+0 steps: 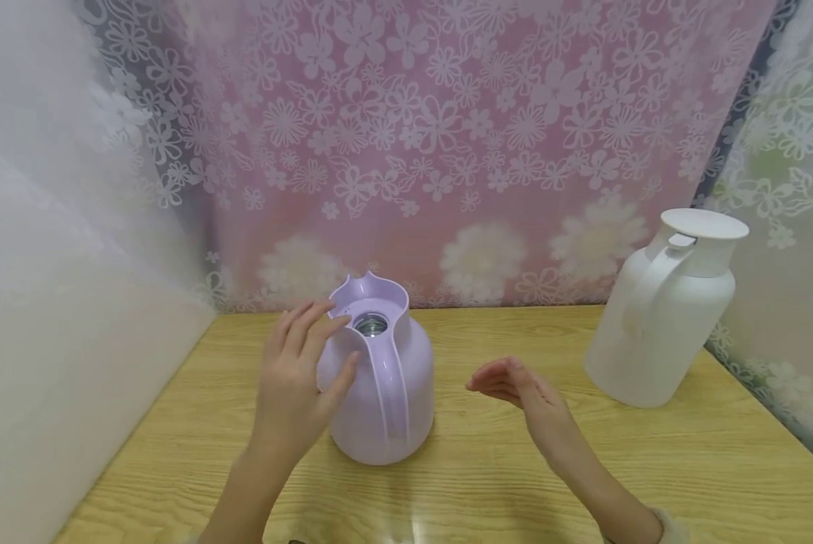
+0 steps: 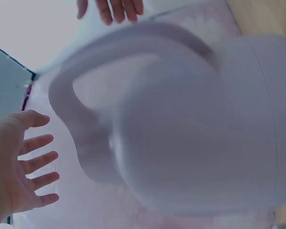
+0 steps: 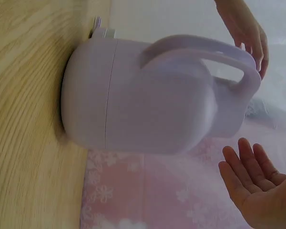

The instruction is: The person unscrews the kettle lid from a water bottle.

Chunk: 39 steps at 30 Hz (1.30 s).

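A lavender vacuum jug (image 1: 416, 378) stands upright on the table, its handle facing me. It has no lid on, and the round silvery mouth (image 1: 371, 325) shows inside the collar. My left hand (image 1: 298, 378) hovers at the left of the collar with its fingers spread; in the left wrist view a gap shows between that hand (image 2: 19, 167) and the jug (image 2: 195, 133). To the right of the jug, my right hand (image 1: 536, 408) is held in the air, fingers extended and holding nothing. The right wrist view shows its palm (image 3: 262, 195) apart from the jug (image 3: 152, 100).
A white vacuum jug (image 1: 658, 325) with its top on stands at the right of the wood-grain table (image 1: 488, 483). Behind hangs a pink flowered curtain (image 1: 447, 151), with a pale wall (image 1: 73, 302) at left. Small pale pieces (image 3: 104, 32) show beyond the lavender jug's base, their kind unclear.
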Each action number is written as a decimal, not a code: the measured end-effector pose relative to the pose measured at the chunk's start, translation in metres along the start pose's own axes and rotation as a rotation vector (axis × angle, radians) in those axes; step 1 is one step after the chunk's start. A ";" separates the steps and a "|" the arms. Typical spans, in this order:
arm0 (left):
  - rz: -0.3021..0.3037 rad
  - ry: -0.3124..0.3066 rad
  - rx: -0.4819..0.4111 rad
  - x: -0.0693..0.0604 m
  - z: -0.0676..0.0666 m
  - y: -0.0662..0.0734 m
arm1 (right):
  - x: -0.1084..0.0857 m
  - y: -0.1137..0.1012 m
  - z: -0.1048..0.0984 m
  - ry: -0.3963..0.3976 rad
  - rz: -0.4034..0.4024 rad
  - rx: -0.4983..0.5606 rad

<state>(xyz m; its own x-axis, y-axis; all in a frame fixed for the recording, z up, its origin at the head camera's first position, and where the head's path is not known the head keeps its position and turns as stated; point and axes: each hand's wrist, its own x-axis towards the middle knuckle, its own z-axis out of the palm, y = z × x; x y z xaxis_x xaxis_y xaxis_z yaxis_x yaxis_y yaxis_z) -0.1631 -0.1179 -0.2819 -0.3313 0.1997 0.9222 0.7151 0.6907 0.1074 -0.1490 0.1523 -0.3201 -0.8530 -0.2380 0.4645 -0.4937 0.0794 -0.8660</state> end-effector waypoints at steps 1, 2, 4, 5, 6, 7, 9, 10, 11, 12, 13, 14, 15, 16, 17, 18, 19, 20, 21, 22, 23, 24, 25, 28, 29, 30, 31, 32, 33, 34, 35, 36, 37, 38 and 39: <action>0.008 -0.002 -0.019 0.001 0.003 0.006 | -0.002 0.000 -0.007 0.010 -0.017 -0.016; 0.021 0.003 -0.037 0.002 0.006 0.011 | -0.004 0.000 -0.014 0.023 -0.026 -0.027; 0.047 0.007 -0.072 0.003 0.012 0.021 | -0.007 -0.001 -0.029 0.047 -0.055 -0.048; 0.059 0.007 -0.089 0.004 0.016 0.026 | -0.009 -0.001 -0.037 0.056 -0.071 -0.049; 0.070 0.002 -0.105 0.005 0.019 0.031 | -0.011 -0.001 -0.045 0.064 -0.083 -0.063; 0.079 -0.003 -0.118 0.006 0.022 0.036 | -0.013 -0.001 -0.053 0.073 -0.093 -0.071; 0.091 -0.022 -0.149 0.007 0.029 0.046 | -0.017 -0.001 -0.068 0.098 -0.104 -0.072; 0.092 -0.032 -0.162 0.007 0.032 0.051 | -0.019 0.000 -0.075 0.112 -0.107 -0.081; 0.087 -0.049 -0.179 0.007 0.035 0.056 | -0.021 -0.001 -0.082 0.129 -0.107 -0.091; 0.085 -0.066 -0.189 0.007 0.038 0.061 | -0.022 -0.001 -0.089 0.156 -0.107 -0.098; 0.079 -0.084 -0.205 0.007 0.040 0.067 | -0.024 -0.001 -0.096 0.185 -0.111 -0.095; 0.066 -0.109 -0.224 0.007 0.043 0.072 | -0.025 -0.001 -0.102 0.216 -0.116 -0.095; 0.046 -0.139 -0.242 0.007 0.046 0.077 | -0.027 -0.002 -0.109 0.251 -0.118 -0.105; 0.025 -0.165 -0.259 0.007 0.048 0.082 | -0.028 -0.002 -0.115 0.292 -0.121 -0.117; 0.001 -0.195 -0.278 0.007 0.051 0.087 | -0.029 -0.003 -0.121 0.330 -0.124 -0.118; -0.023 -0.222 -0.300 0.008 0.054 0.092 | -0.031 -0.003 -0.127 0.371 -0.126 -0.113; -0.051 -0.248 -0.327 0.008 0.058 0.096 | -0.031 -0.002 -0.133 0.417 -0.118 -0.144; -0.076 -0.269 -0.349 0.008 0.062 0.100 | -0.032 -0.002 -0.139 0.469 -0.100 -0.203; -0.095 -0.287 -0.368 0.009 0.066 0.103 | -0.033 -0.001 -0.144 0.522 -0.074 -0.263; -0.110 -0.300 -0.389 0.009 0.072 0.106 | -0.034 0.000 -0.149 0.578 -0.049 -0.319; -0.122 -0.312 -0.410 0.009 0.078 0.109 | -0.035 0.001 -0.153 0.635 -0.020 -0.372; -0.131 -0.325 -0.423 0.009 0.084 0.111 | -0.035 0.004 -0.158 0.689 0.009 -0.426; -0.144 -0.344 -0.436 0.009 0.091 0.113 | -0.036 0.006 -0.163 0.743 0.040 -0.491; -0.185 -0.394 -0.471 0.008 0.111 0.118 | -0.039 0.016 -0.176 0.853 0.067 -0.527; -0.196 -0.411 -0.476 0.008 0.117 0.120 | -0.040 0.020 -0.180 0.873 0.071 -0.527; -0.206 -0.428 -0.481 0.007 0.123 0.121 | -0.041 0.025 -0.185 0.884 0.064 -0.535; -0.212 -0.442 -0.488 0.006 0.129 0.123 | -0.042 0.029 -0.188 0.891 0.065 -0.535; -0.217 -0.453 -0.490 0.004 0.135 0.124 | -0.043 0.034 -0.192 0.895 0.064 -0.533; -0.217 -0.461 -0.488 0.003 0.141 0.126 | -0.044 0.038 -0.195 0.896 0.059 -0.537; -0.220 -0.472 -0.489 0.002 0.146 0.127 | -0.044 0.043 -0.197 0.896 0.050 -0.546; -0.226 -0.484 -0.493 0.001 0.152 0.128 | -0.045 0.048 -0.199 0.896 0.044 -0.549; -0.234 -0.493 -0.498 0.000 0.158 0.129 | -0.046 0.052 -0.201 0.896 0.041 -0.554; -0.248 -0.501 -0.506 -0.001 0.164 0.130 | -0.047 0.056 -0.203 0.893 0.042 -0.552; -0.262 -0.505 -0.515 -0.002 0.170 0.131 | -0.047 0.060 -0.205 0.890 0.043 -0.546; -0.277 -0.508 -0.527 -0.003 0.177 0.131 | -0.048 0.064 -0.206 0.884 0.045 -0.535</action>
<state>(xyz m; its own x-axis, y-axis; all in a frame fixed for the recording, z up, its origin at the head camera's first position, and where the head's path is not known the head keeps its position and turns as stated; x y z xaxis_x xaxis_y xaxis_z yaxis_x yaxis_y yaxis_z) -0.1774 0.0949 -0.3358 -0.6907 0.4495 0.5665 0.7209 0.3663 0.5883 -0.1747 0.3681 -0.3591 -0.5858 0.5544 0.5912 -0.2846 0.5423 -0.7905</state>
